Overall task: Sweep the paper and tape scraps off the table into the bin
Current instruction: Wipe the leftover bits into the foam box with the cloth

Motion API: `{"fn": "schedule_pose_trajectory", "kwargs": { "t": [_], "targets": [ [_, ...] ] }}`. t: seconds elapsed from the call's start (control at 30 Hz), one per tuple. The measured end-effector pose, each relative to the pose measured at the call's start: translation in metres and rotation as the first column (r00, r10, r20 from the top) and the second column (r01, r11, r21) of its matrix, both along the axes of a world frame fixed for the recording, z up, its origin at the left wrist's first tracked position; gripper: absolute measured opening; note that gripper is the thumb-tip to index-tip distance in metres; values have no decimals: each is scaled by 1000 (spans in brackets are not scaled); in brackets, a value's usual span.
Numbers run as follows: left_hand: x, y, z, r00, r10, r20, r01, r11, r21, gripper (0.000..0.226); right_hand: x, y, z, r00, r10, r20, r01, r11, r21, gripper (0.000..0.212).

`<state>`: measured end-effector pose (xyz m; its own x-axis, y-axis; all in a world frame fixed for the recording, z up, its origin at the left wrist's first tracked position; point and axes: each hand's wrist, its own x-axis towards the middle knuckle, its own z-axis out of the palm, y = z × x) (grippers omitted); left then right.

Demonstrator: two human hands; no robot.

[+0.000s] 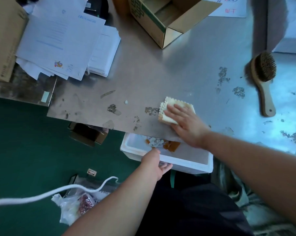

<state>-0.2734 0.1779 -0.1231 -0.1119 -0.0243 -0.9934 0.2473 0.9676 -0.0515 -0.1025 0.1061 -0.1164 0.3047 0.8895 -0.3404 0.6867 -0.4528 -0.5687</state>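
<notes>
My right hand (186,124) lies flat on a cream folded cloth (171,106) with a scalloped edge, pressing it onto the metal table (161,74) near the front edge. My left hand (155,163) grips the near rim of a white foam bin (186,163) held just under the table's edge. Inside the bin lie white paper bits (156,142) and brown tape pieces (172,145). A small white scrap (126,102) and grey residue patches (112,108) sit on the table to the left of the cloth.
A wooden brush (264,79) lies at the right. An open cardboard box (167,16) stands at the back, a paper stack (62,40) at the back left. On the green floor lie a plastic bag (72,206) and a white cord (41,195).
</notes>
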Motion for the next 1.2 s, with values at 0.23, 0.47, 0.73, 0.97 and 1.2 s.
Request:
{"fn": "schedule_pose_trajectory", "kwargs": {
  "t": [0.23, 0.47, 0.73, 0.97, 1.2],
  "targets": [
    [6, 1, 11, 998, 47, -40, -47, 999, -15, 34, -53, -40, 8, 999, -33, -41, 33, 999, -3, 51],
    [9, 1, 15, 997, 39, -62, -41, 998, -36, 44, -76, -39, 46, 514, -628, -585, 625, 741, -247, 27],
    [8, -2, 15, 997, -53, -48, 52, 998, -17, 49, -31, -78, 60, -274, -708, -650, 922, -2, -387, 28],
    [4, -3, 13, 992, -107, -65, 108, 994, 9, 45, -7, -144, 98, -137, -929, -345, 974, -189, 122, 27],
    [-1, -8, 16, 990, -133, -38, 133, 991, 10, 38, -12, -163, 57, -78, -989, -130, 976, -102, 192, 39]
  ]
}}
